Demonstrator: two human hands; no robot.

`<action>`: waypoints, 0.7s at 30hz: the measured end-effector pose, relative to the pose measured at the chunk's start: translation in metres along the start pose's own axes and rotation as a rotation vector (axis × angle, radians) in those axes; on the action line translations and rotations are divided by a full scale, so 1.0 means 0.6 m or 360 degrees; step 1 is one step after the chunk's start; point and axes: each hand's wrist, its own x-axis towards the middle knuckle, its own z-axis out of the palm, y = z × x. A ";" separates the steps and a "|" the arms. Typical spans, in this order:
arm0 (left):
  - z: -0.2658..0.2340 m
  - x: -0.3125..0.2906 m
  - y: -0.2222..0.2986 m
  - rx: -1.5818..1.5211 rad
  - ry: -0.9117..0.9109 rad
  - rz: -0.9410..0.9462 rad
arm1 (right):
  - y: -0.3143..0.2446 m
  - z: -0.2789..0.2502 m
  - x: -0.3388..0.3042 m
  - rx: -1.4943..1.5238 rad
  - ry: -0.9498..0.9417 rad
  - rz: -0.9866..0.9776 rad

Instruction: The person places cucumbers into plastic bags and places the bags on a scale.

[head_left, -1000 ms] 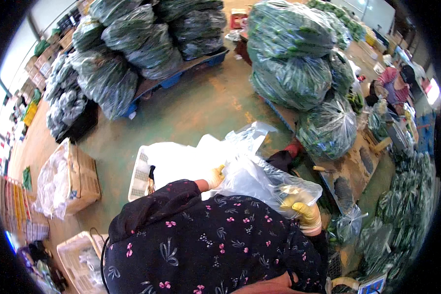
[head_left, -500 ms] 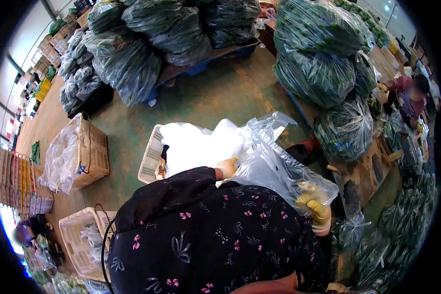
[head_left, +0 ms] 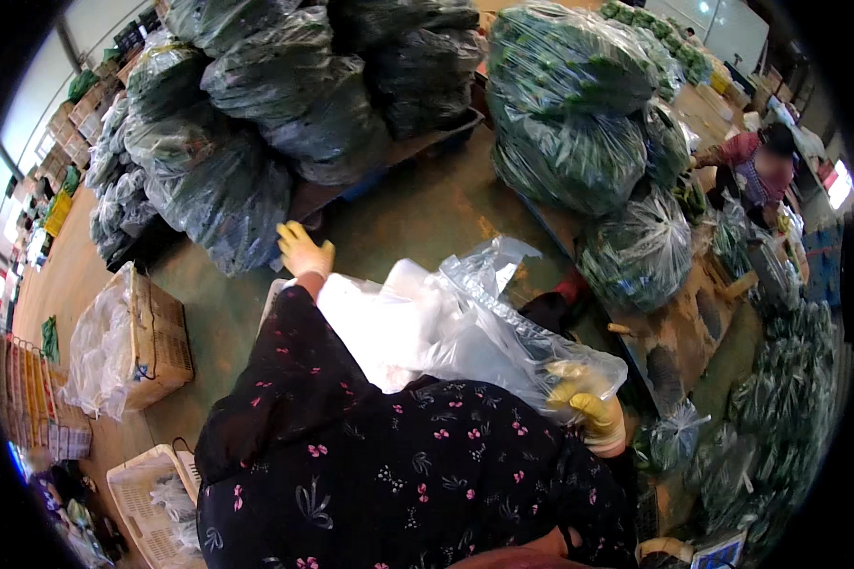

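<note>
Left hand (head_left: 306, 254) is spread and unclenched, apparently near the filled bag (head_left: 223, 204); contact is unclear. Right hand (head_left: 596, 415) grips the clear plastic bag (head_left: 508, 353).

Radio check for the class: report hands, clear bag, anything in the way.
Left hand open beside full sack, contact unclear. Right hand holding clear bag. Clear bag crumpled, beside white plastic. Possible obstruction: that sack.

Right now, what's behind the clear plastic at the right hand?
Part of the yellow-gloved right hand shows through the clear plastic; whatever its cloudier folds cover cannot be seen.
</note>
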 end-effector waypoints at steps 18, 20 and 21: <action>0.088 0.051 -0.121 -0.0151 -0.0369 -0.0172 | -0.011 0.029 0.046 0.0019 0.0043 0.0100; 0.173 -0.055 -0.129 -0.0127 -0.0580 0.0109 | -0.010 0.028 0.044 0.0029 0.0082 0.0100; 0.168 -0.111 -0.102 -0.0107 -0.0850 0.0019 | -0.009 0.025 0.039 -0.0005 0.0081 0.0088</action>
